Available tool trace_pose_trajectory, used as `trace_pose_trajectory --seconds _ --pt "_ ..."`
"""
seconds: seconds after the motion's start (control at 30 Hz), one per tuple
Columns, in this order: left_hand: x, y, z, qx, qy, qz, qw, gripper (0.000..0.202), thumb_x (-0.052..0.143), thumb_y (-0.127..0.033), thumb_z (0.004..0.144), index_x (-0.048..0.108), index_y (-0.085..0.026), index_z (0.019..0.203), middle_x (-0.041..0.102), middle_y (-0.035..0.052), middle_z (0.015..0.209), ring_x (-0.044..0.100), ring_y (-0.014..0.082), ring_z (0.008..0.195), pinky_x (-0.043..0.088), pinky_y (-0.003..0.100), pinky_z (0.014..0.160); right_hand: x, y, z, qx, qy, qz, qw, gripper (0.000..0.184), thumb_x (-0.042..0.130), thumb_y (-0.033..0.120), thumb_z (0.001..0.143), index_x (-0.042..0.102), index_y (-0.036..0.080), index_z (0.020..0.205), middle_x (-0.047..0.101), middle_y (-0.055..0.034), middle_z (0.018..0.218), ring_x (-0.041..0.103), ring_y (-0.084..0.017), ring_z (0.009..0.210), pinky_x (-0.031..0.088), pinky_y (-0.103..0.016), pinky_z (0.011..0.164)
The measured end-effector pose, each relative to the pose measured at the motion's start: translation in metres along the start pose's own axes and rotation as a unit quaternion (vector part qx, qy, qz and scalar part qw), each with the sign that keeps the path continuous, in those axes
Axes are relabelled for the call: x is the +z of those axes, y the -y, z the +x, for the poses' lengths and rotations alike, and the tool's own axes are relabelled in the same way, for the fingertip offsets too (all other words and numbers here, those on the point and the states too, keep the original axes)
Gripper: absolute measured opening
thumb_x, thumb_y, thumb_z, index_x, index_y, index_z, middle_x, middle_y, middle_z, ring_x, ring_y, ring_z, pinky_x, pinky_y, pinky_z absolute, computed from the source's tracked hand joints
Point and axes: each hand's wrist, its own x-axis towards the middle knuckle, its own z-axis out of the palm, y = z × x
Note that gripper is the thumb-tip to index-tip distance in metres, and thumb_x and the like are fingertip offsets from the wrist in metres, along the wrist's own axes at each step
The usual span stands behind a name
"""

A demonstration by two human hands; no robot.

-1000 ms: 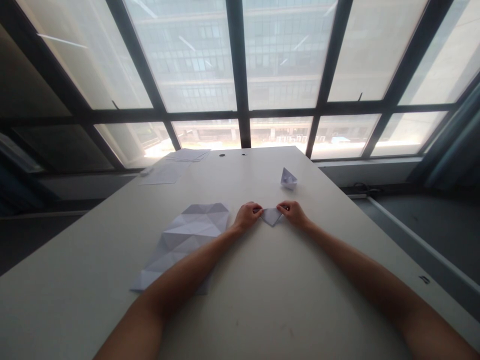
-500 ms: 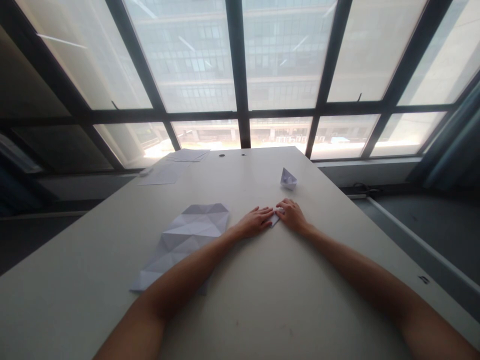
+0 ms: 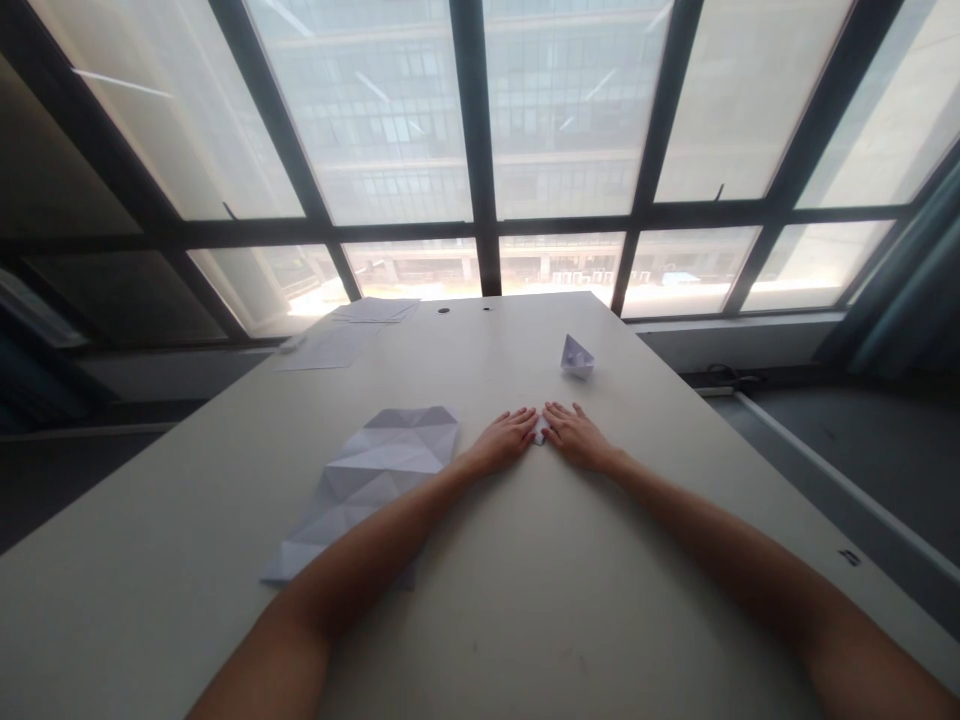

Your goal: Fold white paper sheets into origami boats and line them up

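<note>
My left hand (image 3: 506,440) and my right hand (image 3: 574,437) lie flat side by side on the white table (image 3: 525,600), fingers stretched out. Both press down on a small folded piece of white paper (image 3: 539,436), of which only a sliver shows between them. A finished white paper boat (image 3: 577,356) stands beyond my right hand. A large creased sheet of paper (image 3: 367,485) lies unfolded to the left of my left hand.
Several flat sheets of paper (image 3: 352,330) lie at the table's far left corner, near two small dark holes (image 3: 444,310) in the tabletop. A wall of large windows (image 3: 480,150) rises behind the table. The right table edge runs along a grey floor (image 3: 862,450).
Both hands pinched the small folded paper by its two corners a second ago. They have since come together and flattened on top of it, covering nearly all of it.
</note>
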Motion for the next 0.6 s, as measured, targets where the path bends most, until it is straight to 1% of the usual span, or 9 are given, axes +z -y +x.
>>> trace_pose_trajectory --seconds 0.13,0.23,0.33,0.4,0.47,0.5,0.53,0.6 --pt "0.0 -0.001 0.0 -0.001 0.0 -0.002 1.0 0.05 0.034 -0.035 0.105 0.039 -0.02 0.152 0.036 0.0096 0.16 0.031 0.0234 0.149 0.024 0.045 0.12 -0.001 -0.001 -0.001 0.068 -0.009 -0.03 0.997 0.055 0.031 0.04 0.104 0.043 0.011 0.15 0.038 -0.0207 0.156 0.03 -0.03 0.148 0.013 -0.056 0.12" --pt "0.0 -0.001 0.0 0.002 0.003 -0.001 1.0 0.049 0.033 -0.034 0.105 0.039 -0.02 0.152 0.036 0.0096 0.159 0.03 0.0235 0.149 0.023 0.046 0.121 0.004 -0.007 -0.001 0.114 -0.021 -0.035 0.993 0.054 0.03 0.036 0.104 0.042 0.011 0.15 0.038 -0.0217 0.156 0.029 -0.032 0.148 0.013 -0.06 0.119" --pt "0.0 0.0 0.0 0.006 0.004 -0.003 1.0 0.05 0.034 -0.034 0.104 0.038 -0.02 0.152 0.035 0.0098 0.16 0.03 0.0234 0.149 0.022 0.046 0.121 0.009 -0.015 0.001 0.137 -0.043 -0.014 0.989 0.052 0.029 0.029 0.103 0.043 0.011 0.149 0.039 -0.0209 0.156 0.03 -0.031 0.148 0.019 -0.055 0.119" --pt "0.0 0.001 0.0 0.008 0.006 -0.006 1.0 0.05 0.033 -0.036 0.105 0.038 -0.02 0.152 0.035 0.01 0.16 0.029 0.0229 0.149 0.021 0.045 0.121 0.009 -0.018 0.002 0.147 -0.065 0.004 0.987 0.052 0.028 0.024 0.102 0.044 0.008 0.149 0.041 -0.0221 0.154 0.034 -0.031 0.146 0.023 -0.049 0.119" --pt "0.0 0.001 0.0 0.01 0.009 -0.006 1.0 0.052 0.032 -0.04 0.106 0.036 -0.02 0.153 0.034 0.01 0.161 0.028 0.0227 0.15 0.02 0.044 0.121 0.007 -0.019 0.002 0.138 -0.084 0.02 0.987 0.054 0.027 0.022 0.101 0.042 0.004 0.15 0.042 -0.0225 0.154 0.036 -0.029 0.145 0.024 -0.045 0.119" --pt "0.0 0.001 -0.001 0.013 0.012 -0.005 1.0 0.054 0.031 -0.043 0.106 0.035 -0.02 0.154 0.033 0.0102 0.161 0.027 0.023 0.15 0.019 0.044 0.121 0.005 -0.018 0.002 0.12 -0.086 0.026 0.989 0.054 0.028 0.022 0.101 0.041 0.004 0.15 0.041 -0.0216 0.154 0.036 -0.028 0.145 0.024 -0.044 0.12" --pt "-0.001 0.0 -0.001 0.018 0.016 -0.003 1.0 0.056 0.03 -0.046 0.106 0.033 -0.02 0.155 0.031 0.0103 0.162 0.026 0.0235 0.151 0.018 0.044 0.122 0.004 -0.017 0.002 0.09 -0.08 0.032 0.992 0.055 0.029 0.023 0.101 0.04 0.005 0.151 0.041 -0.0199 0.155 0.034 -0.026 0.146 0.022 -0.043 0.121" --pt "-0.002 -0.001 -0.003 0.031 0.023 0.003 0.999 0.062 0.029 -0.053 0.105 0.026 -0.021 0.158 0.025 0.0108 0.164 0.021 0.0249 0.152 0.015 0.045 0.122 0.001 -0.013 0.001 0.015 -0.049 0.04 0.998 0.056 0.034 0.027 0.101 0.038 0.009 0.153 0.038 -0.0157 0.158 0.03 -0.023 0.148 0.019 -0.043 0.122"
